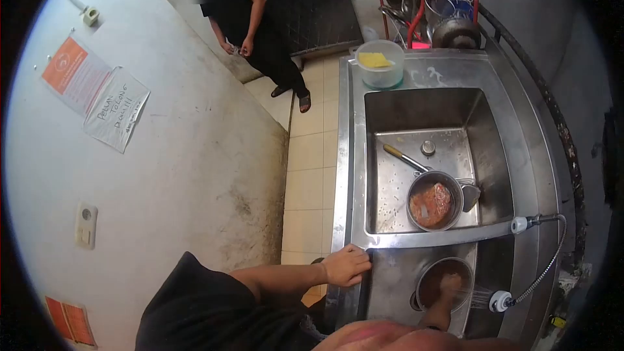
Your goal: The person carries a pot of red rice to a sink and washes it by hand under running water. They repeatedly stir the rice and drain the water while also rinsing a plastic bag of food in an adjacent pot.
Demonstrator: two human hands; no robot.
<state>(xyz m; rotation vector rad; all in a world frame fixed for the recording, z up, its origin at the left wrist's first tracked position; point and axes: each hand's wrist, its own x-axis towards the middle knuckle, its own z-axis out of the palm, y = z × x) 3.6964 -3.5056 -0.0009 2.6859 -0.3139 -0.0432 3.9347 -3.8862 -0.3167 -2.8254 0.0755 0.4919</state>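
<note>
The pot point(421, 277) stood in the near basin point(388, 279), partly filled with brownish water. Your right hand point(450, 284) was down inside it; the murky water hid the fingers, so whether they held anything, you could not tell. Just beside the pot, water sprayed leftward from a tap point(500, 301) toward its rim. Your left hand point(348, 265) rested on the metal tabletop's point(357, 188) edge near the divider, its fingers bent together over the metal.

Beyond the divider, in the far basin point(396, 188), you had a pan point(459, 198) with reddish food point(430, 203) in it, its handle point(396, 152) pointing up and left near the drain point(428, 147). At the tabletop's far left corner stood a clear tub point(383, 79) with a yellow sponge point(374, 60). A crowded rack point(421, 0) was behind it to the right. Past the wall point(195, 156) on your left, a person point(237, 6) in black stood on the tiled floor point(305, 188).
</note>
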